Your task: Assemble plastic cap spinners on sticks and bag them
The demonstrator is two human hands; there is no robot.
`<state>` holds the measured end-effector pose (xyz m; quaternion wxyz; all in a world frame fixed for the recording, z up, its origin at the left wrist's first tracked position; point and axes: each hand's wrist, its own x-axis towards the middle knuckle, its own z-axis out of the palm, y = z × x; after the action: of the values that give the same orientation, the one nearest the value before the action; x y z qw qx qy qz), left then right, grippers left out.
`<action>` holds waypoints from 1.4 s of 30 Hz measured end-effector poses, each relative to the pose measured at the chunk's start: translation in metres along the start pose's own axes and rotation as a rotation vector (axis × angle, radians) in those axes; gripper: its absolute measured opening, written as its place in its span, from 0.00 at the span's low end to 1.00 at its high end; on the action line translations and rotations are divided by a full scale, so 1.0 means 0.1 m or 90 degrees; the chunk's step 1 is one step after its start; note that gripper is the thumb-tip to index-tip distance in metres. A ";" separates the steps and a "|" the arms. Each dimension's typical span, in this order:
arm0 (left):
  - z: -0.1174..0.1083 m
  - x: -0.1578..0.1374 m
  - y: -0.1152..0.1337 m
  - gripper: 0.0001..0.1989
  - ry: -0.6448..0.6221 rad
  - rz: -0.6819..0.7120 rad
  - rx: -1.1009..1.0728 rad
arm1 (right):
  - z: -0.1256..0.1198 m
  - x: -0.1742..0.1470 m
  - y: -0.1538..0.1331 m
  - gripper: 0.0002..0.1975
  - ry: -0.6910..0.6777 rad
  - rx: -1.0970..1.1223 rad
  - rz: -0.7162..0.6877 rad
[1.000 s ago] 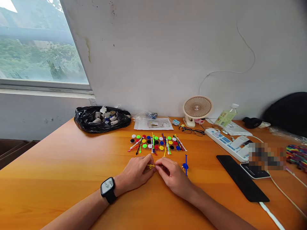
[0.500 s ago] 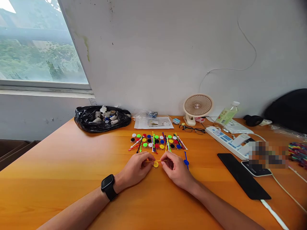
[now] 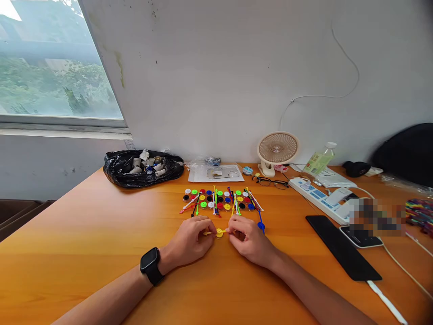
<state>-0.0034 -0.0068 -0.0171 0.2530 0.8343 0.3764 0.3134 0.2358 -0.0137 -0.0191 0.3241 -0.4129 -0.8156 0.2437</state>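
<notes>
Between my hands a yellow round base (image 3: pixel 219 234) rests on the table. A thin yellow plastic arrow (image 3: pixel 222 231) lies across its top. My left hand (image 3: pixel 198 234) is closed, thumb and forefinger pinching the arrow left of the base. My right hand (image 3: pixel 248 237) is closed too, pinching the arrow's right end. A blue base with a blue arrow on it (image 3: pixel 261 226) lies just beyond my right hand. Farther back, several coloured round bases (image 3: pixel 203 205) stand in rows, with bundles of coloured arrows (image 3: pixel 215 201) among them.
Behind are a black plastic bag (image 3: pixel 115 174) of rolls, white paper (image 3: pixel 198 174), a small fan (image 3: pixel 278 149) and glasses (image 3: pixel 270 182). To the right lie a power strip (image 3: pixel 313 196), a bottle (image 3: pixel 320 160), a black flat slab (image 3: pixel 341 248) and cables.
The yellow arrow has come down from just above the yellow base onto its top. Both hands keep their pinch on it. The view has shifted slightly.
</notes>
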 end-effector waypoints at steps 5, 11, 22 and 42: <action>0.00 0.00 0.01 0.07 -0.007 0.008 0.010 | -0.06 0.00 -0.08 0.08 -0.031 -0.004 0.021; -0.03 0.00 0.07 0.09 -0.036 0.049 0.056 | -0.07 0.01 -0.11 0.09 -0.038 -0.001 0.045; 0.00 0.02 0.10 0.07 -0.047 0.056 0.076 | -0.04 0.02 -0.12 0.10 -0.042 -0.032 0.042; -0.29 0.10 -0.24 0.08 0.333 -0.065 0.097 | -0.19 0.03 -0.25 0.18 0.135 0.179 0.201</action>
<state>-0.0298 0.0204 -0.0102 0.0991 0.7215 0.4932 0.4758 0.2352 -0.0220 0.0114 0.4201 -0.5094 -0.6605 0.3574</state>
